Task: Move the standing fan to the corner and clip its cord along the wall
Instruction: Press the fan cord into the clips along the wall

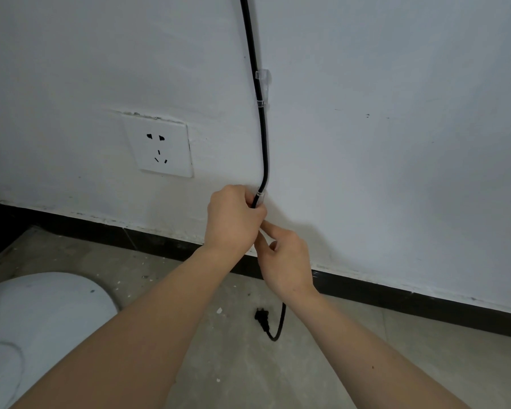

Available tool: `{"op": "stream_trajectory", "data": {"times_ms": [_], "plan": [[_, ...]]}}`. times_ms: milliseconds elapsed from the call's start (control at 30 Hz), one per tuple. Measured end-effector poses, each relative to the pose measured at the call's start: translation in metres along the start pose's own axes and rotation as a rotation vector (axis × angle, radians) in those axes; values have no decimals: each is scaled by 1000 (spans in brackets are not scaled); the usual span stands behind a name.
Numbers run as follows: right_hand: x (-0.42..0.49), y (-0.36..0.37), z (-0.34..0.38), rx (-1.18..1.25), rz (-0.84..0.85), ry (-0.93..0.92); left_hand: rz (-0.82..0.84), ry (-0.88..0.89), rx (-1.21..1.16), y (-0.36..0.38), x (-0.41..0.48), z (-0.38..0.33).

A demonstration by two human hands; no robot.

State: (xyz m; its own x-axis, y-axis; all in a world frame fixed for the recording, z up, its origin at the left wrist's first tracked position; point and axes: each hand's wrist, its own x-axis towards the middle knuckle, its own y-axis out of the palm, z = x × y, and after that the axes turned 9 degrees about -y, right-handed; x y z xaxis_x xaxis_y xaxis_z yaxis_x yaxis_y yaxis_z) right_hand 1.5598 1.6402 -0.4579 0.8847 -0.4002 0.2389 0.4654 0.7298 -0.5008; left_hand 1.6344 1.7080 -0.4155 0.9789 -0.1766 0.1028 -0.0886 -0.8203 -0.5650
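Black cord (261, 137) runs down the white wall (396, 143), held by a clear clip (262, 87) above. Left hand (233, 219) fingers closed around cord at a second clip (261, 197), just above the skirting. Right hand (283, 261) loosely curled, index finger pressing beside it. Plug (261, 317) lies on floor, unplugged; fan base (39, 326) lower left. Step: seating the lower clip. Next likely: firm press, then route the slack toward the socket (159, 149).

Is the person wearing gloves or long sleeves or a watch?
No. The left hand and the right hand are bare, with no gloves, rings or watch. Both forearms are bare too, with no sleeves in view. Short nails show on the right hand.
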Motion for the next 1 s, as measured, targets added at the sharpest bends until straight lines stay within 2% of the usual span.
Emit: {"op": "stream_trajectory", "data": {"times_ms": [500,1000], "plan": [[-1,-11,3,-483,64,-139,4,-43,10,1,0,-4],[6,-10,4,-701,84,-174,-10,-80,5,1,1,-4]]}}
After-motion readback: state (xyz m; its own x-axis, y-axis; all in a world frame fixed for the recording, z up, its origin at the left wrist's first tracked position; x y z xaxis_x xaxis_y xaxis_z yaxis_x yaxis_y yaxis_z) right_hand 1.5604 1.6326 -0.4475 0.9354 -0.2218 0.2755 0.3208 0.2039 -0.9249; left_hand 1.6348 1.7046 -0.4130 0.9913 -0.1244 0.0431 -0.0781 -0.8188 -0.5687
